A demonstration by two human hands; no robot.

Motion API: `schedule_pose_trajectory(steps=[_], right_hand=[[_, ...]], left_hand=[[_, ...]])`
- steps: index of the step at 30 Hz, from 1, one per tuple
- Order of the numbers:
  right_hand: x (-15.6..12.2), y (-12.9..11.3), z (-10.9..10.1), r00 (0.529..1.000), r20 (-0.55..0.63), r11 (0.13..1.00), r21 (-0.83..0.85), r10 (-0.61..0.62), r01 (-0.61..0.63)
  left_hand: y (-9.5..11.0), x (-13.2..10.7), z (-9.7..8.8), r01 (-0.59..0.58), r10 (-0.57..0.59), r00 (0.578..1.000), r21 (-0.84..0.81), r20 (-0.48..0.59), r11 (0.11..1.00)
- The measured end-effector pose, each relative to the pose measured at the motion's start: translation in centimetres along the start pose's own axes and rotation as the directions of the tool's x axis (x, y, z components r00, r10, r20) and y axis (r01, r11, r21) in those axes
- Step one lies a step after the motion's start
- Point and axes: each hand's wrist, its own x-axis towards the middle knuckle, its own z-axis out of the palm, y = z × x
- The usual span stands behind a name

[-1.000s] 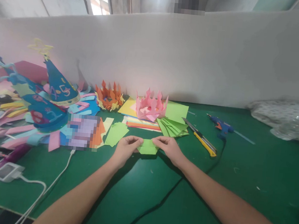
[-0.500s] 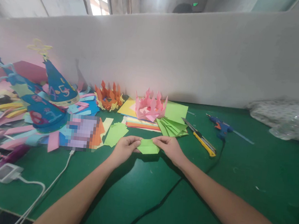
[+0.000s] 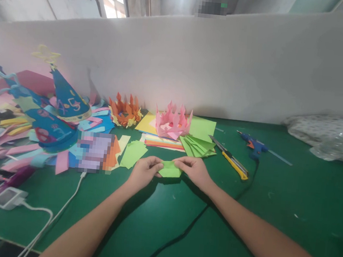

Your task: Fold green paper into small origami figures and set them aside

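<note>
Green paper (image 3: 170, 169) sits low over the green worktop (image 3: 272, 211), near its far edge. Your left hand (image 3: 143, 172) pinches its left end, and your right hand (image 3: 194, 170) pinches its right end. A pink paper crown (image 3: 172, 123) and a yellow knife (image 3: 231, 158) lie behind.

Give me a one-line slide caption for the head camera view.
Left hand and right hand pinch a folded green paper over a green table.

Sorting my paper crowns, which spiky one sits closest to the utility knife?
The pink paper crown, standing on the coloured sheets; the orange paper crown sits farther left, away from the utility knife.
</note>
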Motion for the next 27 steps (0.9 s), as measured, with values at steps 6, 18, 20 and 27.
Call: schedule_pose_trajectory(steps=[6,18,20,27], right_hand=[[-0.1,0.3,-0.6,0.920,0.104,0.893,-0.221,-0.379,0.393],[-0.3,-0.1,-1.3,0.760,0.499,0.608,-0.468,-0.416,0.641],[-0.4,-0.1,-0.8,0.801,0.469,0.624,-0.513,-0.372,0.590],[-0.3,-0.1,-0.6,0.891,0.414,0.650,-0.627,-0.189,0.429]], left_hand=[[0.0,-0.2,-0.7,-0.442,0.458,0.884,0.479,0.090,0.759],[1.1,-0.7,-1.0,-0.627,0.401,0.776,0.519,0.487,0.581],[0.8,-0.5,-0.7,-0.595,0.380,0.800,0.530,0.464,0.605],[0.3,-0.1,-1.0,-0.552,0.356,0.833,0.593,0.423,0.587]])
